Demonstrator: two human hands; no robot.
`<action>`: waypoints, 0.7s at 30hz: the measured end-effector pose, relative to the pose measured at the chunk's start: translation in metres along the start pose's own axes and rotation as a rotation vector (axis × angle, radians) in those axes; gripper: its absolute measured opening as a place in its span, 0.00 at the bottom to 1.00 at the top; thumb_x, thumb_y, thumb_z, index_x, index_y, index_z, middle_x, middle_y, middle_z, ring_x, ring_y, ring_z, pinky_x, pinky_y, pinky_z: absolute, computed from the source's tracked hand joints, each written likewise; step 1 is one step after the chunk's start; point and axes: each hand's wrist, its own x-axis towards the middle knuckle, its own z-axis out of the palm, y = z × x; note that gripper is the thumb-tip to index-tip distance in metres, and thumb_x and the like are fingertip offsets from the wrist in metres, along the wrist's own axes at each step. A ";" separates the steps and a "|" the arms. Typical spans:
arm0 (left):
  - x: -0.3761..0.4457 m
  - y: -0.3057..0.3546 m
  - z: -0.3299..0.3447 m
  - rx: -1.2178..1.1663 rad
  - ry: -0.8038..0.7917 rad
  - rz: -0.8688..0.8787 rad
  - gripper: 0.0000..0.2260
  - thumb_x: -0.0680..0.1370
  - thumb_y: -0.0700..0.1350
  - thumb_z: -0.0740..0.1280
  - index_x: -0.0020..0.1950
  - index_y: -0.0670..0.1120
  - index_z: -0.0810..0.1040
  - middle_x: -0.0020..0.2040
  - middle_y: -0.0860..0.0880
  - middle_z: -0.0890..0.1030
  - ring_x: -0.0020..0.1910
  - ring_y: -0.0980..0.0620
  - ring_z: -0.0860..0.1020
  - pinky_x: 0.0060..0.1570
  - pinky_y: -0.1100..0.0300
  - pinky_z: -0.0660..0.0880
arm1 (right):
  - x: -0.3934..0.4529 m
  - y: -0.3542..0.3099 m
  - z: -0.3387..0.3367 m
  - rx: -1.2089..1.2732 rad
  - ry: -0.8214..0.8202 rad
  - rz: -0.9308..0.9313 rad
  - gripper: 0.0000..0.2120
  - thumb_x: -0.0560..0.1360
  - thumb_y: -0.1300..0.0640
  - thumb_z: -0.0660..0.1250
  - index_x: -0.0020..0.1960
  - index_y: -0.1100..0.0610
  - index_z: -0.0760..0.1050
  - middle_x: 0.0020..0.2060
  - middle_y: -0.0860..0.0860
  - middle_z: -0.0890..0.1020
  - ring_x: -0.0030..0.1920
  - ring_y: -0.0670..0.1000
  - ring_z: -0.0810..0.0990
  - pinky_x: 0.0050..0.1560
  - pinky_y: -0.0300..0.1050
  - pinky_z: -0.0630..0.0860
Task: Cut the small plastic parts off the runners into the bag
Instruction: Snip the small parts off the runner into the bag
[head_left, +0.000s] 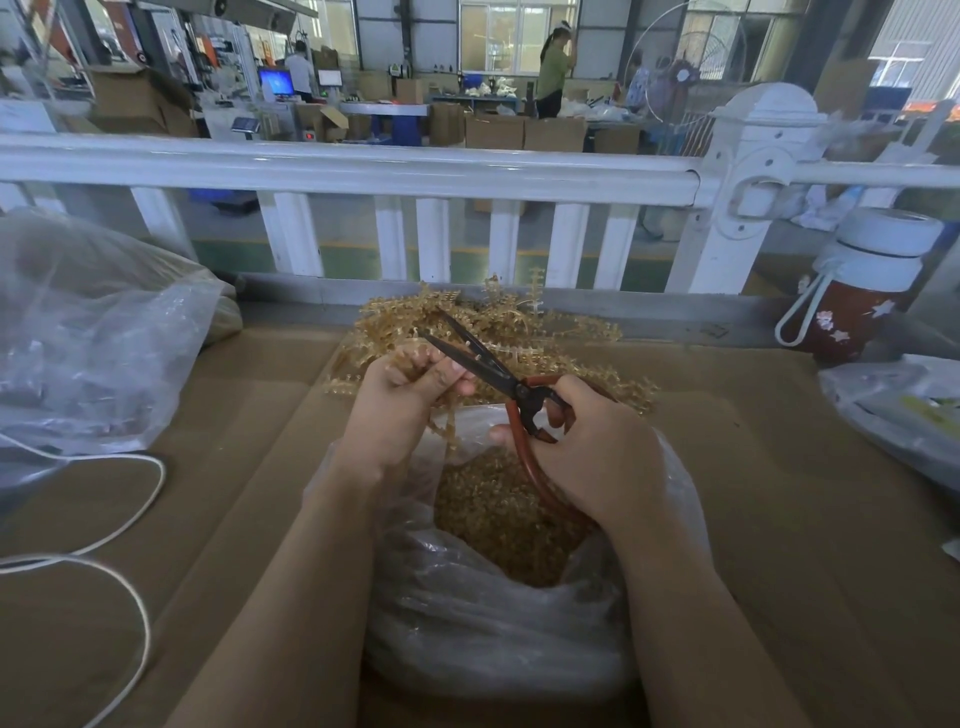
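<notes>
My left hand (405, 400) grips an amber plastic runner (445, 427) whose lower end hangs over the open clear bag (467, 613). Inside the bag lies a heap of small amber cut parts (498, 519). My right hand (592, 447) holds red-handled scissors (498, 374), fingers through the handles. The dark blades are spread apart and point up-left, just past my left thumb. Behind both hands a tangled pile of amber runners (519, 322) lies on the cardboard.
Brown cardboard (779, 467) covers the worktop. A large clear bag (88, 332) sits at left, with a white cord (130, 519) looping below it. A red bottle with a white lid (857, 291) stands at right, above more plastic wrapping (898, 410). A white railing (363, 171) borders the far edge.
</notes>
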 end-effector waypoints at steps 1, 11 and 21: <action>0.000 0.000 0.000 0.004 -0.005 0.003 0.08 0.79 0.35 0.65 0.41 0.39 0.79 0.35 0.48 0.82 0.38 0.53 0.80 0.42 0.64 0.76 | 0.000 0.000 0.000 0.001 0.011 -0.006 0.24 0.65 0.24 0.66 0.43 0.44 0.72 0.32 0.41 0.76 0.34 0.39 0.75 0.30 0.31 0.65; 0.001 0.001 -0.001 -0.019 -0.005 -0.009 0.07 0.78 0.36 0.67 0.40 0.41 0.80 0.36 0.46 0.82 0.40 0.50 0.80 0.45 0.58 0.77 | 0.000 0.001 0.001 0.028 0.047 -0.037 0.23 0.63 0.21 0.63 0.43 0.39 0.69 0.30 0.38 0.74 0.33 0.35 0.73 0.31 0.28 0.62; 0.000 0.001 -0.001 -0.059 -0.023 -0.023 0.05 0.75 0.41 0.70 0.40 0.42 0.81 0.37 0.46 0.82 0.40 0.50 0.80 0.43 0.61 0.78 | 0.000 0.004 0.002 -0.001 0.074 -0.039 0.23 0.65 0.23 0.66 0.42 0.42 0.74 0.29 0.35 0.72 0.29 0.33 0.72 0.28 0.27 0.67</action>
